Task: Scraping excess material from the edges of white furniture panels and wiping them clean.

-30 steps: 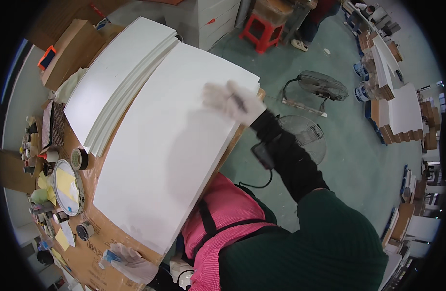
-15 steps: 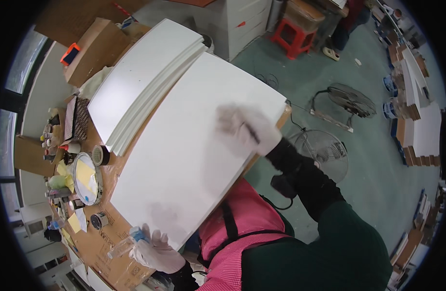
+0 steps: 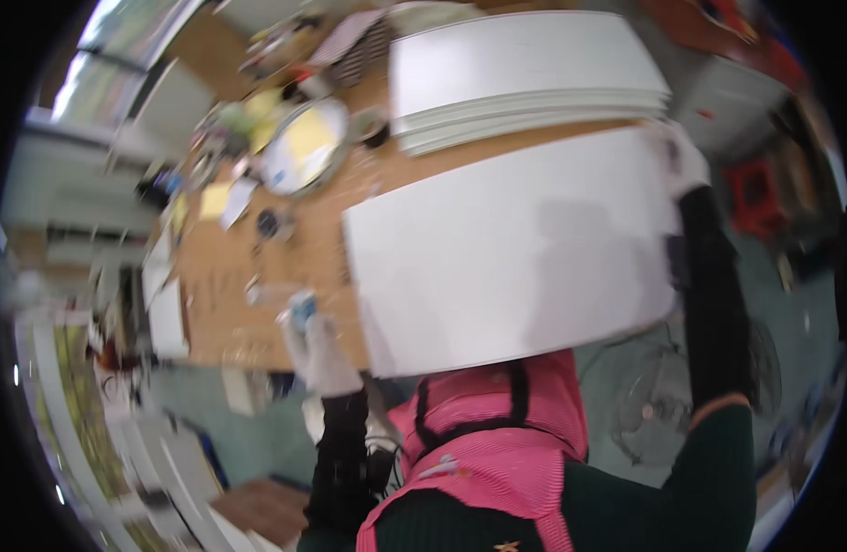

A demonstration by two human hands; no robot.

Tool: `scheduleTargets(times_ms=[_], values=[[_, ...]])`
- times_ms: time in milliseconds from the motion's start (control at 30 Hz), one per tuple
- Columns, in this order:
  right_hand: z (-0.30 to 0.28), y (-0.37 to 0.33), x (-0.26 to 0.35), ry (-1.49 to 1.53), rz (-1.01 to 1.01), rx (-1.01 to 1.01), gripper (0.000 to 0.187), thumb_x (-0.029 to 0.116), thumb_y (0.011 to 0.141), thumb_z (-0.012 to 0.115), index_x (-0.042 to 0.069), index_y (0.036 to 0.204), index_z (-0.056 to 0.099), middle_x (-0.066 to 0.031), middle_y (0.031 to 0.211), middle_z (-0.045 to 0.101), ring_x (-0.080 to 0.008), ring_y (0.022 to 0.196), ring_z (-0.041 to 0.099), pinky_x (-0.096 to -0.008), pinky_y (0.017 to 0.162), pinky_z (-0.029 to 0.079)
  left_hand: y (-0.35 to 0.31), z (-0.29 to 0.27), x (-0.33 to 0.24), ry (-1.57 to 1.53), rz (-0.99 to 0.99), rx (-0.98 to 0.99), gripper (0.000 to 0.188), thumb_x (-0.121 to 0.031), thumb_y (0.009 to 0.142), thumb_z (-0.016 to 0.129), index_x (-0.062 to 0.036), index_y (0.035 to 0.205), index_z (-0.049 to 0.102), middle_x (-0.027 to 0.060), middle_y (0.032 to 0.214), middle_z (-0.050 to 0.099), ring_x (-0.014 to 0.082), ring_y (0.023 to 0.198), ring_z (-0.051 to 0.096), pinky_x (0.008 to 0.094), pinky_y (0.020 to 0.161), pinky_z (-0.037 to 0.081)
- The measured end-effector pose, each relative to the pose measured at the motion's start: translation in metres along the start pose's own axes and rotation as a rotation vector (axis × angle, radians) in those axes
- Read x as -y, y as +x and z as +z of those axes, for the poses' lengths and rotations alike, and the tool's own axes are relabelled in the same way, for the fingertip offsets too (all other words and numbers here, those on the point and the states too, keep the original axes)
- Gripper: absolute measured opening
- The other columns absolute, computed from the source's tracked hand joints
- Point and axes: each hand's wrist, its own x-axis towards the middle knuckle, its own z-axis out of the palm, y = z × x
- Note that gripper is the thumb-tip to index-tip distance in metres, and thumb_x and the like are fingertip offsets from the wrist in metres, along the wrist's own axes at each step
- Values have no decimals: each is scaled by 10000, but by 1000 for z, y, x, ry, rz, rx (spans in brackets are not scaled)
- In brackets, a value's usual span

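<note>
A large white panel (image 3: 460, 248) lies flat on the cardboard-covered table before me, with soft shadows across it. At its far right corner is my right hand (image 3: 681, 164), in a white glove, fingers curled. Something narrow and dark shows at that hand, but blur hides what it is. My left hand (image 3: 327, 361), also gloved in white, grips a clear plastic bottle (image 3: 271, 293) with a blue cap, lying on its side just left of the panel's near left corner. Behind the panel rests a stack of similar white panels (image 3: 524, 64).
On the cardboard (image 3: 223, 304) stand a round lid (image 3: 329, 170) with yellow paper, a tape roll (image 3: 372, 128) and a small dark jar (image 3: 269, 224). Clutter fills the back left. A floor fan (image 3: 649, 414) and a red stool (image 3: 753, 198) stand right of the table.
My view has turned, so the panel now lies more level across it. My right hand has moved from over the panel to its far right corner. The left still holds the bottle.
</note>
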Motion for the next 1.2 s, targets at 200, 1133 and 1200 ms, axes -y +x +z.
scheduleTargets(times_ms=[200, 1133, 1200], values=[[-2, -2, -10, -1266, -386, -665, 523, 426, 1021, 560, -25, 1262, 675, -140, 1255, 705, -237, 1162, 656, -335, 983, 486, 76, -108, 92, 89, -229, -146, 232, -115, 982, 656, -5, 1179, 600, 47, 1001, 629, 140, 857, 640, 301, 793, 588], [13, -80, -33, -978, -194, -798, 544, 465, 1012, 541, -50, 977, 712, -61, 882, 711, -110, 742, 628, -287, 633, 469, 139, -97, 62, 674, -388, 401, 498, -386, 1037, 564, 94, 1080, 691, 94, 938, 724, 124, 877, 617, 294, 784, 488], [59, -89, -47, -1349, -131, -762, 534, 441, 1019, 567, -80, 1013, 683, -15, 866, 651, -120, 778, 535, -282, 706, 447, 126, -96, 40, 732, -322, 361, 474, -362, 1028, 582, 85, 1157, 676, 84, 995, 728, 141, 899, 623, 291, 826, 489]])
